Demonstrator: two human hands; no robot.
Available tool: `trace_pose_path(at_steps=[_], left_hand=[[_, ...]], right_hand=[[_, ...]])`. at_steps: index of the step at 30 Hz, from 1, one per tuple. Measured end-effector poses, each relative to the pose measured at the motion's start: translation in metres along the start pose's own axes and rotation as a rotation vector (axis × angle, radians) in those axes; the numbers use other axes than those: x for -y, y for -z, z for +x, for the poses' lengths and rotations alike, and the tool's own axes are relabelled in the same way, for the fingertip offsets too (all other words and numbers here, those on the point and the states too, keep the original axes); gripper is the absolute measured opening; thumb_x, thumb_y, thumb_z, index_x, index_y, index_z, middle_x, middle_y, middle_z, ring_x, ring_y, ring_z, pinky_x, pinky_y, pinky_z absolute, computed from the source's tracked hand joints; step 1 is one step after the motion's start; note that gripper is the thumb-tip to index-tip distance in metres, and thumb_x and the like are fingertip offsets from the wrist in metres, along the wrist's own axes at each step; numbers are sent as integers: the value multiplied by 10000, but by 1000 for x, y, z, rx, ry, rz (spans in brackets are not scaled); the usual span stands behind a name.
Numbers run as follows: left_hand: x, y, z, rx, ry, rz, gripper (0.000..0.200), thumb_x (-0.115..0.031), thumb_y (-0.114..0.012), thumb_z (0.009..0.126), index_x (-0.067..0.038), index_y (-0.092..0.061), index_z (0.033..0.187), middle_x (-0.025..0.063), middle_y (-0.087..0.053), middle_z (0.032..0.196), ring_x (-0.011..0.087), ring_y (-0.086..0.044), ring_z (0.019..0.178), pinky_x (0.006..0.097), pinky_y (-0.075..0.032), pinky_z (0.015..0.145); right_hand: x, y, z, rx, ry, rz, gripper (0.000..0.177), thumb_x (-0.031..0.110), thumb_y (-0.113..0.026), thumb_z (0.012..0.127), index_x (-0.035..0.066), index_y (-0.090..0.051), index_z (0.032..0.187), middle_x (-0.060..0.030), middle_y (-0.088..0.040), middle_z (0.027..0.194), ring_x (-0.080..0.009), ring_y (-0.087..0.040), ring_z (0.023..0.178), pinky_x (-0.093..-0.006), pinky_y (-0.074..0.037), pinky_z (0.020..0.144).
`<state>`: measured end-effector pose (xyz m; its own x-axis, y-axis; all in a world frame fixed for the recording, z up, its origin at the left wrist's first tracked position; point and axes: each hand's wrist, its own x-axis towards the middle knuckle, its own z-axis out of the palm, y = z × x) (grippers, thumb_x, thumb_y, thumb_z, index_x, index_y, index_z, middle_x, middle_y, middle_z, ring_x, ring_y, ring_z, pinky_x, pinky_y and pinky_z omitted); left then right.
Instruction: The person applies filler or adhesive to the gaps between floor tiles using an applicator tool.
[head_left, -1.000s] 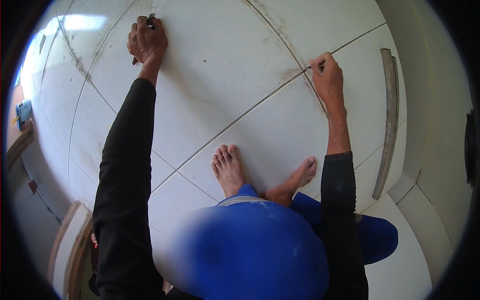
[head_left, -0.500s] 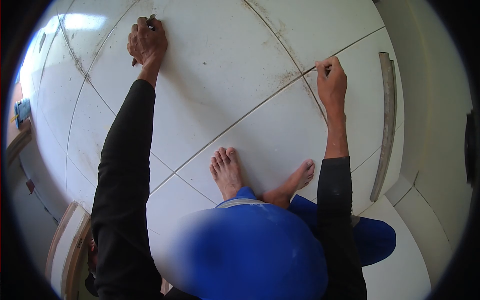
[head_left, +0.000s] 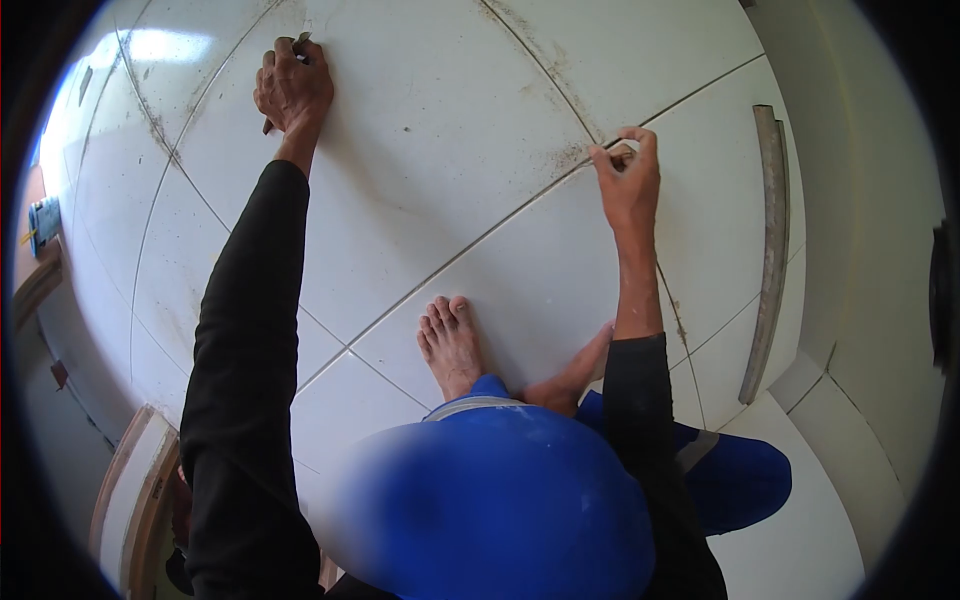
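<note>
My left hand (head_left: 293, 92) is closed around a small hand tool on the tiled floor at the upper left. Part of a brownish handle (head_left: 267, 126) and a greyish, metal-looking tip (head_left: 302, 38) stick out, but the fist hides the rest. My right hand (head_left: 630, 180) is low over the tiles, beside a grout joint (head_left: 500, 220) where lines cross. Its thumb and index finger curve with their tips apart, while the other fingers are curled in. Nothing shows between them. Brown dirt (head_left: 568, 155) lies along the joint near the fingertips.
My bare feet (head_left: 452, 345) stand on the white tiles (head_left: 400, 200). A long grey-brown strip (head_left: 768, 250) lies at the right, near the wall (head_left: 870, 280). Wooden frame pieces (head_left: 135, 500) stand at the lower left, and a blue object (head_left: 44, 222) sits at the far left.
My right hand has moved left and slightly down along the joint, and its thumb and index finger have spread apart. The left hand stays almost still with the tool in it.
</note>
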<state>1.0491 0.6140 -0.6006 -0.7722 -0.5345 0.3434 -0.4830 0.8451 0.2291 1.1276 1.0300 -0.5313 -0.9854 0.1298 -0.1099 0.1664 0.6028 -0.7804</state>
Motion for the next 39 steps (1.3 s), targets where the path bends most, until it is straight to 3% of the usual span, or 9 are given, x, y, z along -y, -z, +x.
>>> trace_pose_path(at_steps=[1, 4, 5, 12, 15, 21, 28, 30, 39], left_hand=[[1, 1, 2, -4, -2, 1, 305, -383, -577, 996, -109, -701, 1050, 110, -727, 1069, 330, -677, 1050, 483, -495, 940], [-4, 1, -1, 39, 16, -13, 303, -379, -579, 994, -107, -700, 1054, 112, -726, 1072, 333, -677, 1052, 484, -494, 941], [-4, 2, -1, 45, 16, -14, 301, -377, -581, 992, -108, -701, 1055, 113, -726, 1071, 333, -676, 1056, 484, -494, 942], [-2, 2, 1, 25, 11, -17, 284, -358, -583, 985, -108, -705, 1042, 113, -725, 1059, 340, -679, 1041, 490, -496, 935], [-2, 2, 0, 26, 16, -22, 280, -351, -582, 982, -105, -706, 1034, 110, -726, 1052, 342, -680, 1037, 490, -496, 936], [-1, 1, 1, 13, 8, -20, 273, -347, -583, 980, -111, -705, 1039, 104, -726, 1047, 340, -679, 1034, 488, -496, 937], [2, 0, 0, 8, 1, -29, 279, -359, -580, 985, -119, -706, 1053, 105, -726, 1061, 338, -678, 1042, 488, -495, 940], [0, 1, 0, 34, 15, -25, 288, -366, -574, 990, -119, -706, 1059, 107, -726, 1068, 340, -676, 1049, 488, -489, 947], [1, 0, 0, 37, 11, -18, 304, -379, -570, 998, -122, -710, 1077, 111, -728, 1082, 342, -674, 1061, 491, -486, 949]], right_hand=[[5, 5, -1, -20, -216, 122, 266, 161, -761, 938, -5, -618, 1089, -28, -590, 719, -115, -499, 620, -304, -455, 593], [-2, 15, -13, 83, -443, 359, 251, 182, -770, 937, -46, -668, 961, -6, -591, 739, -93, -493, 623, -298, -451, 592], [-3, 14, -20, 92, -463, 378, 266, 238, -737, 980, -9, -708, 886, 17, -566, 759, -91, -485, 680, -268, -418, 616], [12, 1, -38, 90, -466, 105, 297, 256, -593, 1066, -4, -675, 948, -69, -676, 714, -161, -596, 612, -322, -469, 602], [1, -7, -37, 69, -296, -155, 278, 275, -616, 1063, 25, -662, 949, -127, -691, 710, -253, -652, 624, -436, -510, 648], [-9, -14, -27, 12, -157, -663, 282, 307, -587, 1064, 74, -686, 938, -187, -737, 799, -407, -726, 767, -501, -554, 668], [11, -20, -32, 64, -94, -849, 246, 286, -604, 1039, 90, -671, 907, -229, -734, 801, -425, -746, 814, -539, -573, 665], [14, -25, -47, 207, -99, -826, 232, 292, -627, 1021, 98, -669, 901, -254, -732, 812, -423, -751, 833, -532, -583, 686], [2, -20, -34, 40, 12, -840, 251, 318, -620, 1021, 106, -694, 907, -190, -738, 782, -428, -742, 778, -519, -581, 641]])
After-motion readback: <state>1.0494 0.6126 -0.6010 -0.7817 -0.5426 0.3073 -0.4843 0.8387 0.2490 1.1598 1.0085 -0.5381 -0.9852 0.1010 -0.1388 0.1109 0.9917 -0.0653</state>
